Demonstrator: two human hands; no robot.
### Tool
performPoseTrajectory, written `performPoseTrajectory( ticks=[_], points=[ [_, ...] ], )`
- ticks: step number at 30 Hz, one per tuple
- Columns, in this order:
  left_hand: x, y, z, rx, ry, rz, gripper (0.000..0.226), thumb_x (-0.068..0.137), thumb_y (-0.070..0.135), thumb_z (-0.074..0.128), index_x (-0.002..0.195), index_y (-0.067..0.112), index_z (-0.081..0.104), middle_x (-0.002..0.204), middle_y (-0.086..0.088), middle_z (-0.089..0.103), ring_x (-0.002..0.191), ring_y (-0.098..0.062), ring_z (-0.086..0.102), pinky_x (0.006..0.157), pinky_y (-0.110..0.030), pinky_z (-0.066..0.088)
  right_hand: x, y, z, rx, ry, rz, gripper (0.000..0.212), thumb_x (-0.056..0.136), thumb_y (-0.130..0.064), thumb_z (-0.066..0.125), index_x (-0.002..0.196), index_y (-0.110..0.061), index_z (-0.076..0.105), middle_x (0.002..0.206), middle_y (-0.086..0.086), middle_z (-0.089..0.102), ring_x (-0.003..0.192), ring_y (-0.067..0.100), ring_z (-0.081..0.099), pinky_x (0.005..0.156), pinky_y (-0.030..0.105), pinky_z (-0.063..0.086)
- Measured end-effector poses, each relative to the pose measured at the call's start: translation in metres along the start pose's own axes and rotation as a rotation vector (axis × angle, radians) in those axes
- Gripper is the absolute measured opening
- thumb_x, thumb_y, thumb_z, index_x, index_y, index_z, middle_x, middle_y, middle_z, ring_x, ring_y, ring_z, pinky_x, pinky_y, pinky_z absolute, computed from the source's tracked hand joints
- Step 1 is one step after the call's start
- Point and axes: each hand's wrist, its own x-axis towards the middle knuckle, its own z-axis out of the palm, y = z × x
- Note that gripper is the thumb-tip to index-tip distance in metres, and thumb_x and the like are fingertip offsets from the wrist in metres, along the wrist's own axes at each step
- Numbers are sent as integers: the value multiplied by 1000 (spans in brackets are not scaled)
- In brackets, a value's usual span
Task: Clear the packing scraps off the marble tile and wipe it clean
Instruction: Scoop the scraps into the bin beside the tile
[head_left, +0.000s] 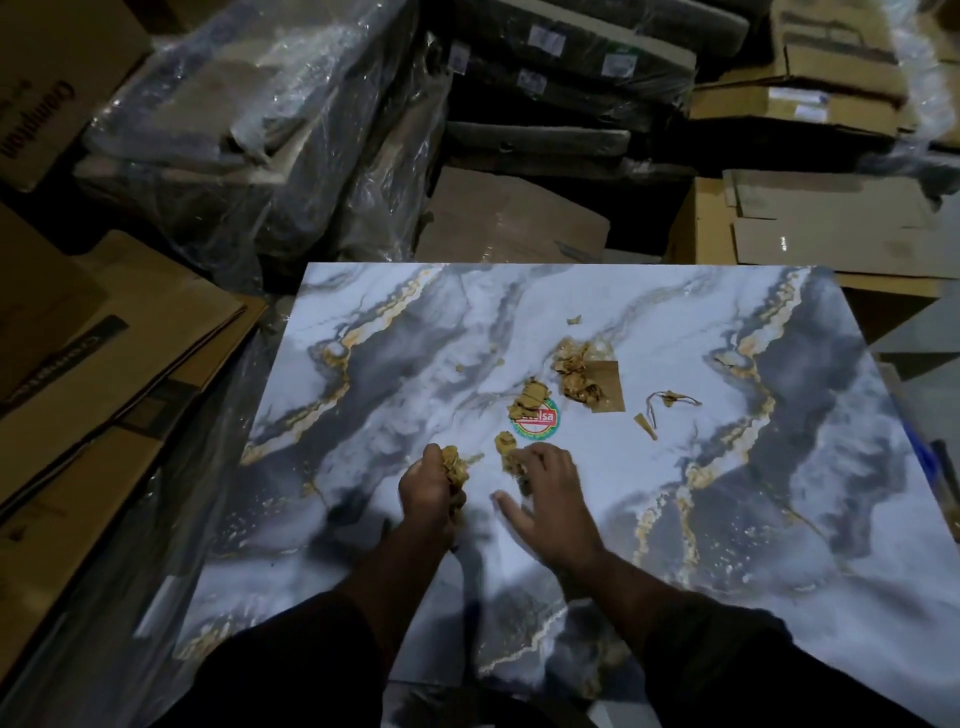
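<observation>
- Stacked around the work area are flattened cardboard boxes (104, 364) on the left, plastic-wrapped bundles (270, 130) behind, and further cartons (810, 228) on the right; lighting is dim.
- Marble tile (779, 519) lies flat, filling the middle and near part of the view. Glossy white-and-grey face with gold veining. Judged heavy, rigid and brittle at the edges; it should stay where it lies.
- Round red-and-green sticker (540, 422) sits near the tile's centre, partly covered by a scrap.
- Packing scraps (576, 371) are brown paper or tape, torn and crumpled, scattered about the middle of the tile: a main clump on a flat brown square (610, 387), a stringy piece (670, 401) to its right, small flecks beyond.
- Left hand (434, 488) is closed around a wad of gathered scraps (453, 465), held just above or on the tile.
- Right hand (550, 493) lies palm-down beside it, fingertips curled onto another small scrap (511, 457), thumb spread out on the tile. The two hands are close together but not touching.
- Handling judgement: scraps appear light, soft and compressible; loose crumpled pieces suit pinching or sweeping into a pile. Flat pieces may be stuck down; lifting from a corner is advised.
- Smooth face is likely slippery, so small flecks may slide rather than lift.
- No cloth is visible; wiping not yet begun.
</observation>
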Motion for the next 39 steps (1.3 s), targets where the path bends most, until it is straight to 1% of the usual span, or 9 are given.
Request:
performPoseTrajectory(
  ticks=[7,12,18,22,27,29,31,33,39],
  points=[
    [7,5,-15,17,88,-19,37,99,37,51,82,10,68,70,-9,69,57,-27,62,57,-31,54,37,-23,21,-149,-124,-146,69,89,-60,56,144,-19,48,145,8,46,134,28,40,106,46,35],
    [-2,4,-22,7,87,-25,33,99,33,51,78,12,65,49,1,61,36,-13,54,39,-17,41,40,-22,23,-207,-118,-377,22,97,-32,60,91,-12,61,95,11,56,87,31,54,69,43,44],
    [-15,10,-6,1,17,0,43,101,25,48,59,15,45,42,2,41,29,-12,28,36,-13,24,24,-12,4,-338,-60,-135,37,91,-34,73,62,-16,61,60,6,59,54,28,61,45,32,42],
    [-29,15,16,-28,-68,-20,35,102,20,44,67,15,41,52,-1,35,33,-9,21,37,-14,16,41,-26,-23,214,13,483,49,106,-34,50,69,-4,64,70,18,65,68,32,64,61,31,38],
    [-60,17,59,-113,-198,-57,34,102,25,44,93,-2,62,79,-19,55,66,-28,49,58,-32,39,56,-47,-53,1679,285,1237,42,106,-34,48,69,-17,39,43,-4,31,29,7,25,27,18,19],
    [-71,15,75,-155,-207,-50,40,102,22,45,114,-13,62,100,-28,62,85,-36,56,70,-38,47,56,-51,-63,1708,325,1235,41,106,-34,47,70,-16,45,43,-3,39,30,8,33,30,18,30],
    [-83,10,87,-142,-215,-11,32,104,18,47,113,-7,65,101,-26,68,85,-34,66,71,-35,55,53,-56,-71,1531,345,1173,37,104,-32,52,77,-8,62,62,11,65,52,22,61,57,29,57],
    [-90,5,96,-99,-233,28,25,103,16,51,105,-1,68,96,-22,71,80,-30,69,69,-32,58,50,-58,-80,1464,377,1126,30,100,-27,57,81,-7,70,85,20,73,76,32,70,80,42,59],
    [-105,-9,108,62,-285,73,23,98,16,56,84,11,73,84,-11,76,83,-28,72,77,-38,58,27,-49,-99,1743,466,1114,15,93,-16,60,94,-12,75,96,11,73,85,29,70,84,37,57]
  ],
)
